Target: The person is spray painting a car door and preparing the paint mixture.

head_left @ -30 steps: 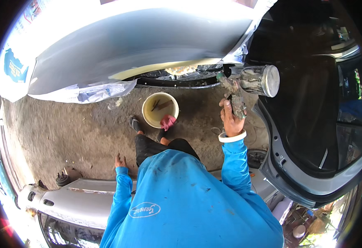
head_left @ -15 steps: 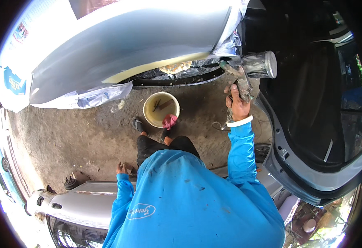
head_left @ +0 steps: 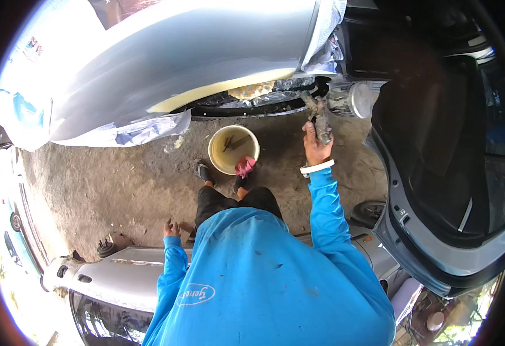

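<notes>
My right hand [head_left: 318, 148] grips a grimy spray gun [head_left: 321, 118] with a clouded cup [head_left: 350, 101] on it, close to the lower edge of a grey car panel [head_left: 200, 52]. A white ring like a tape roll [head_left: 317, 168] circles my right wrist. The panel has a pale yellow strip [head_left: 218, 89] along its lower curve, with paper masking [head_left: 120, 132] and crinkled plastic around it. My left hand [head_left: 171, 229] hangs low beside my body, empty, fingers apart.
A cream bucket [head_left: 211, 151] with sticks inside and a pink cloth [head_left: 245, 166] stands by my feet on the dirty floor. An open dark car door or hatch [head_left: 425, 150] fills the right. A silver car [head_left: 102, 277] is behind me, a light blue car [head_left: 16, 242] at far left.
The spray gun in my right hand rose toward the panel, swung right, and has since moved back left, now more upright. My left hand stays low.
</notes>
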The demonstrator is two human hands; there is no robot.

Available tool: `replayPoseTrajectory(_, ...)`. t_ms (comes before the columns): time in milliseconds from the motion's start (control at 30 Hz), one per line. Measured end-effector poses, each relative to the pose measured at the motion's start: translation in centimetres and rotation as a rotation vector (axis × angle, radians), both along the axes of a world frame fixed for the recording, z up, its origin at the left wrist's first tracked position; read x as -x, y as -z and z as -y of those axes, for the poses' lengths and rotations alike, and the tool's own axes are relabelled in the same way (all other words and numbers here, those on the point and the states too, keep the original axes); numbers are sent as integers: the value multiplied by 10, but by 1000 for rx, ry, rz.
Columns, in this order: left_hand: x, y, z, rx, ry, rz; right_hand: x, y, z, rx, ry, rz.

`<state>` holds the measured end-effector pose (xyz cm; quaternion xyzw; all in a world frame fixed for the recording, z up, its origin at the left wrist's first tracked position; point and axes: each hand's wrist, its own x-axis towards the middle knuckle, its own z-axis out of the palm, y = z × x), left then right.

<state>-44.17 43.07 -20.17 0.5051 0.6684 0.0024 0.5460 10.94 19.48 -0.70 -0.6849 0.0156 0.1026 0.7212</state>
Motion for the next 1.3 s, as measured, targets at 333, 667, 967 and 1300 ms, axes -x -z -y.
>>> replayPoseTrajectory(333,18,-23,5,7,-16,-88,57,26,-43,125,-217,421)
replayPoseTrajectory(667,37,-39,-78,77,69,-100,14,52,-26,208,201,246)
replayPoseTrajectory(967,27,-43,-99,49,51,-43,69,20,-72,242,-19,358)
replayPoseTrajectory(1300,66,-44,-124,21,108,-104,133,18,-133,220,-161,360)
